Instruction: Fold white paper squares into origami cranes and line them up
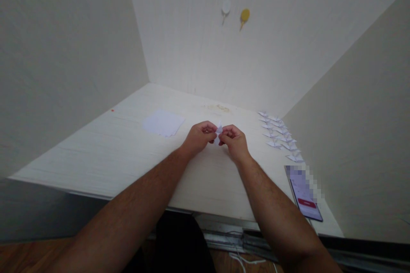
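Observation:
A small folded piece of white paper (219,129) is held between my two hands above the middle of the table. My left hand (202,136) pinches it from the left with thumb and forefinger. From the other side, my right hand (233,138) grips it the same way. The fingertips cover part of the paper, so its full folded shape cannot be made out. On the right of the table, several folded white paper cranes (273,143) sit in two rows. A stack of white paper sheets (162,122) lies flat to the left of my hands.
A phone or tablet (303,192) with a lit screen lies near the right front edge of the white table (96,158). Walls enclose the table at left, back and right. Two round hooks (245,14) are on the back wall. White cables (246,260) hang below.

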A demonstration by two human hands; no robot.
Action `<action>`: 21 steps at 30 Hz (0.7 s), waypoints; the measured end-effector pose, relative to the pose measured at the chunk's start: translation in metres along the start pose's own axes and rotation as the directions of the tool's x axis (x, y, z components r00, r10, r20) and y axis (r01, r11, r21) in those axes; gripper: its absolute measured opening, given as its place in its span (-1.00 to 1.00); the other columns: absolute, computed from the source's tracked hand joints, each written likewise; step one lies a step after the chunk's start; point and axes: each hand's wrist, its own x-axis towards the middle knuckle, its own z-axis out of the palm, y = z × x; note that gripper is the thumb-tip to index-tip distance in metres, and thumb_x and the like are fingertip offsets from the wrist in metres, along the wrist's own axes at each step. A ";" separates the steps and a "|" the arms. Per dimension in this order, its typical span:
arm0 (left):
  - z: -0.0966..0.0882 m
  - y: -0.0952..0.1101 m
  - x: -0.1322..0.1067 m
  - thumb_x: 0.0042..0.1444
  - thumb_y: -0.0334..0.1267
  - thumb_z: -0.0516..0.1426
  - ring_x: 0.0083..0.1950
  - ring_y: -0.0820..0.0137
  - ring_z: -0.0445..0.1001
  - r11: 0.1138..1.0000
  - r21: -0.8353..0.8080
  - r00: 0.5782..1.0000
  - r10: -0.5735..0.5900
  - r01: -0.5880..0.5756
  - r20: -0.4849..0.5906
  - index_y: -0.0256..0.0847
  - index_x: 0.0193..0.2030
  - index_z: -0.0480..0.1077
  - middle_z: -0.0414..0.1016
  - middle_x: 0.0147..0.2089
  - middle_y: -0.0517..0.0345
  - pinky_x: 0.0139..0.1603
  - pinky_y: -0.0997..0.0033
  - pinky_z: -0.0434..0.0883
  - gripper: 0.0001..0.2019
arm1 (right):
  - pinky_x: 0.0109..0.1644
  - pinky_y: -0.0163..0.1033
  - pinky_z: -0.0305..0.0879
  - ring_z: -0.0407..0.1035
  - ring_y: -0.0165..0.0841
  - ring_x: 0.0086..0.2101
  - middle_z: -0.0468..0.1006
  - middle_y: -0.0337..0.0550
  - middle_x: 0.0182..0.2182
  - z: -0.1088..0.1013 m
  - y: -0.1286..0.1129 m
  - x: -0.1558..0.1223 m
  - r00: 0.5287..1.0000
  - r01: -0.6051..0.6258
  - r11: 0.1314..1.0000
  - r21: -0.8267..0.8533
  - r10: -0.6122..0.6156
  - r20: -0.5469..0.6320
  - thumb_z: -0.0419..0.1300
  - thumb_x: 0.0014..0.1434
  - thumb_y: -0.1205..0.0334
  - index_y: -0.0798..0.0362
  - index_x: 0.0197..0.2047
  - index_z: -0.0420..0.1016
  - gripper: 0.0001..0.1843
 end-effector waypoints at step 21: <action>0.000 -0.001 -0.002 -0.22 -0.39 0.28 -0.47 0.44 0.50 0.986 -0.143 0.996 -0.074 0.081 0.048 -0.27 -0.45 0.45 0.53 -0.49 0.16 -0.42 0.44 0.41 -0.87 | -0.42 -0.29 0.32 0.40 -0.42 -0.56 0.53 -0.31 -0.60 -0.004 -0.002 0.001 0.998 0.065 0.997 -0.041 -0.064 0.028 0.29 -0.12 0.35 0.03 -0.47 0.53 -0.94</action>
